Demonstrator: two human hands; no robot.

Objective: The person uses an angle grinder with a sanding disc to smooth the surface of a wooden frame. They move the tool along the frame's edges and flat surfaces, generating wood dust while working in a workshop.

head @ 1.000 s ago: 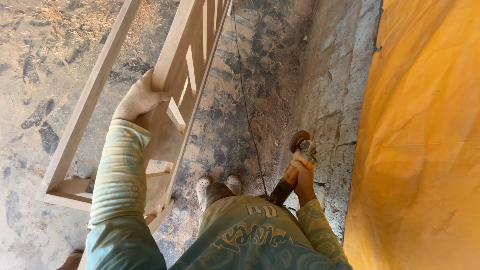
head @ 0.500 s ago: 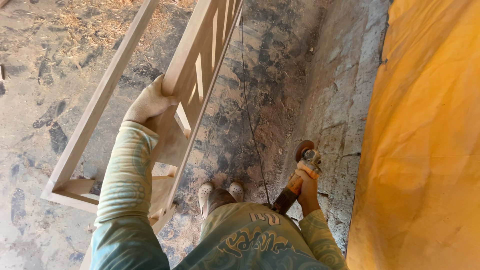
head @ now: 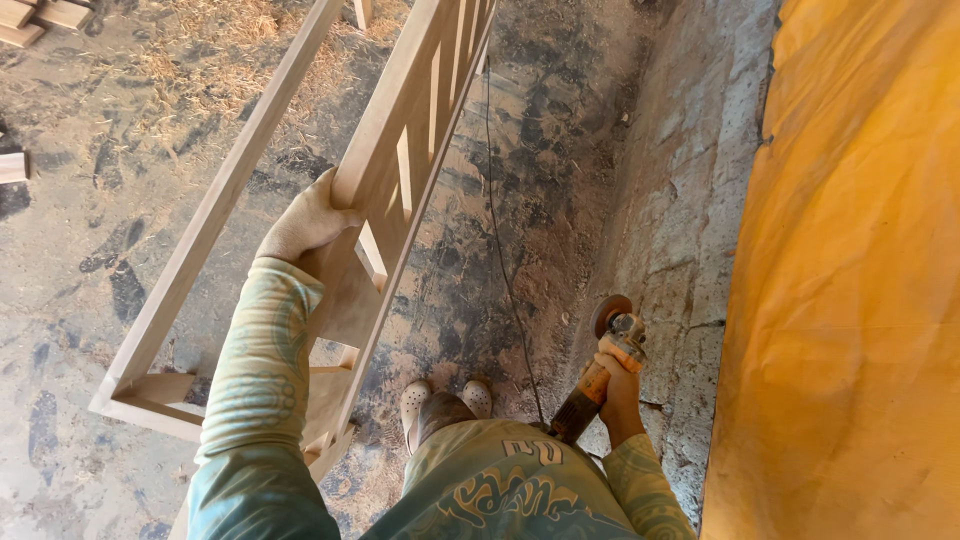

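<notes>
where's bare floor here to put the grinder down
Bare floor lies between the wooden frame and the stone ledge, crossed only by the cord. Around the shoes it is crowded; top left holds shavings.

A woodworking shop: sawdust on the concrete floor (head: 90,300), bare timber frame (head: 390,180), angle grinder (head: 605,365).

No packages, labels, signs or screens show anywhere in this view.
</notes>
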